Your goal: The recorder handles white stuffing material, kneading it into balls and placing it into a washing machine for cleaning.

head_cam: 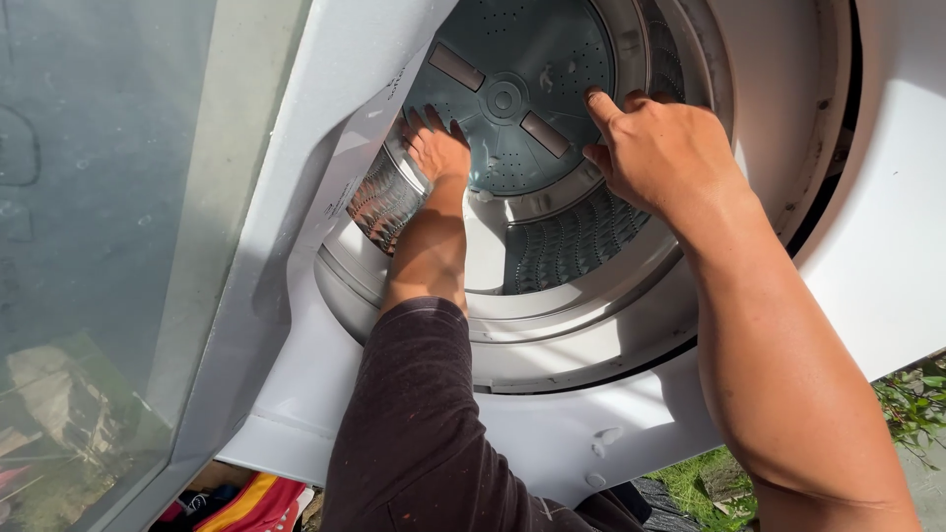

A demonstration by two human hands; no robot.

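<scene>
Reaching both hands, left hand point(437, 150) and right hand point(655, 148), seemingly onto the washer drum point(576, 241).

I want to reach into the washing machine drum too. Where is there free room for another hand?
Free room lies on the grey round plate at the drum bottom, between the left hand and right hand. The perforated metal drum wall below the plate is also bare. The left wall, where the left forearm in the dark sleeve enters, is crowded.
</scene>
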